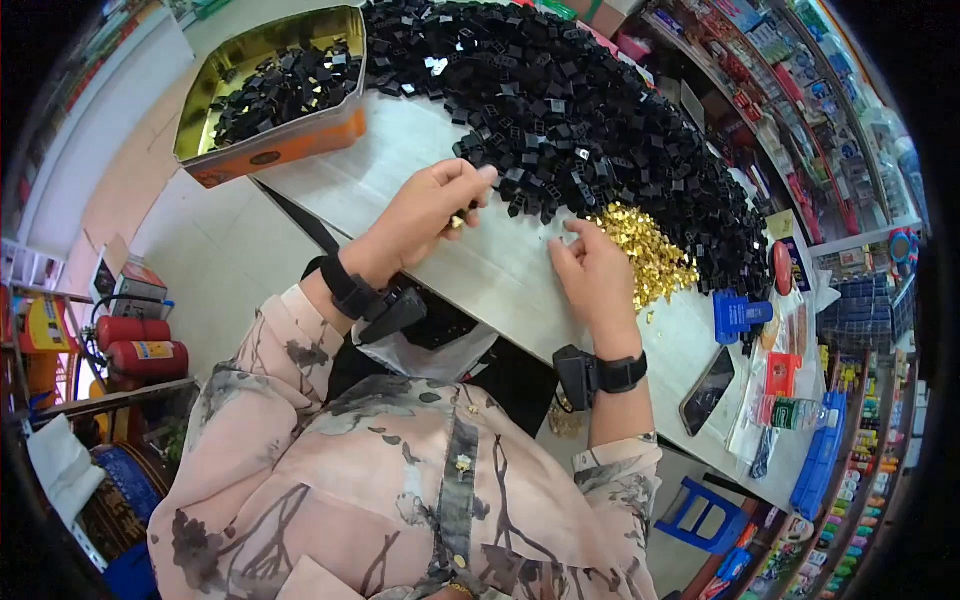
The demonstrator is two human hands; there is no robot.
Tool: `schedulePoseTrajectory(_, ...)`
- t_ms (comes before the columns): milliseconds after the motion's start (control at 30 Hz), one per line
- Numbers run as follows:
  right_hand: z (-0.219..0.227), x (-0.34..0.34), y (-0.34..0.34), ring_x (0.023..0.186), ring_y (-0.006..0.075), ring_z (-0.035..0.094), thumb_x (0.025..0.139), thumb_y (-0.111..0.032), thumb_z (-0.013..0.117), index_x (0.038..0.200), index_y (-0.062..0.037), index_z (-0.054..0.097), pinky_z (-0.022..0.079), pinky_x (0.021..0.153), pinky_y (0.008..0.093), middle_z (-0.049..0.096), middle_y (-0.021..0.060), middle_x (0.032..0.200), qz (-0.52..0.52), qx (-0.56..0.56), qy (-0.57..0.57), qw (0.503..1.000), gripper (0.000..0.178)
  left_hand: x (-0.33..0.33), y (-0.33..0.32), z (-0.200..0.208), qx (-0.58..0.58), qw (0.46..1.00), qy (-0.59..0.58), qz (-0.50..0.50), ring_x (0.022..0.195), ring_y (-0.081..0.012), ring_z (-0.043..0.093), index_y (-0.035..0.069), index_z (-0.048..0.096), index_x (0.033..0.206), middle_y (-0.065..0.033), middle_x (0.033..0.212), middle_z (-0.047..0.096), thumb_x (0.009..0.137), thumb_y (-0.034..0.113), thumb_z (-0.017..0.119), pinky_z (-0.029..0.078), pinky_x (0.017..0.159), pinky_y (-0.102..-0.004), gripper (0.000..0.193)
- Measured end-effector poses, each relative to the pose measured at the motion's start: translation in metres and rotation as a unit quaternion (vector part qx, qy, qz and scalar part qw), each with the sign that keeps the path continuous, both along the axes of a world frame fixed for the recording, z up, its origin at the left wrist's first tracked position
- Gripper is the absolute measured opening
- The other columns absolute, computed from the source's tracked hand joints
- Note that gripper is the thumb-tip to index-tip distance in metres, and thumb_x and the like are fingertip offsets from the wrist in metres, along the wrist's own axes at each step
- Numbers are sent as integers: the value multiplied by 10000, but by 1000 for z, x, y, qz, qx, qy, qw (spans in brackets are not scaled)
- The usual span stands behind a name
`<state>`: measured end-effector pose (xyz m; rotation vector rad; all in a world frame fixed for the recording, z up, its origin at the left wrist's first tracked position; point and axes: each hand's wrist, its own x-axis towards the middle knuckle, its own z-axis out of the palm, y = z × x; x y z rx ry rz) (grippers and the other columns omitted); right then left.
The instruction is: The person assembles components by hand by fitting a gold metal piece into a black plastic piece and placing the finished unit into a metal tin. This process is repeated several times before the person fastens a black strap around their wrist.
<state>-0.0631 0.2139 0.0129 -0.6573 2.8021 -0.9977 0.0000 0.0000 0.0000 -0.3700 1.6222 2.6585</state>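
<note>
My left hand (445, 205) is closed above the near edge of the white table (400, 130). Small gold metal pieces (457, 221) show between its curled fingers. My right hand (600, 272) is beside a heap of shiny gold pieces (645, 255), thumb and forefinger bent close together. Whatever is between those fingertips is too small to make out. Beyond both hands spreads a large pile of small black plastic parts (560, 110). An orange tin (270, 160) with a gold inside stands at the far left, holding black parts, some with gold on them.
To the right on the table are a blue plastic item (738, 316), a phone (707, 391), a red packet (783, 374) and a plastic bottle (798, 413). A blue stool (705, 515) stands below. Stocked shelves (865, 470) line the right; red fire extinguishers (145, 358) are at left.
</note>
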Motion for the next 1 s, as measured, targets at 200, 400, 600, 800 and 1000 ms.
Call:
schedulePoseTrajectory(200,-11,3,-3,647,292,601,792,-197,621,828,-31,606,474,585,353,616,141,724,20,8,140,990,170,-4,-4,-5,-631,766,117,32,715,-328,587,54,497,954,-165,803,589,798,182,563,475,626,-407,212)
schedulePoseTrajectory(400,-14,9,13,610,146,585,784,-121,630,812,-10,602,472,585,266,611,72,683,14,-73,44,996,118,-1,3,-10,-684,713,151,17,738,-351,577,58,490,921,-155,785,573,783,139,554,469,639,-436,173)
schedulePoseTrajectory(600,-7,24,8,633,67,555,785,-55,636,862,-1,615,457,589,207,608,14,736,23,-195,5,981,96,1,-1,-14,-679,707,196,-26,757,-344,571,39,490,891,-152,802,558,764,119,563,469,653,-428,167)
schedulePoseTrajectory(800,-12,34,2,652,57,542,808,-43,630,903,-4,617,444,607,184,600,-4,768,34,-342,-117,932,104,11,27,-7,-559,793,241,-22,805,-323,568,32,542,926,-148,840,559,776,111,591,466,694,-380,176)
schedulePoseTrajectory(1000,-9,40,1,692,51,540,824,-53,623,925,-13,609,440,618,181,601,-3,825,35,-340,-177,923,109,16,44,-8,-441,868,225,-51,850,-294,571,36,577,1004,-141,911,576,800,116,597,462,732,-351,220)
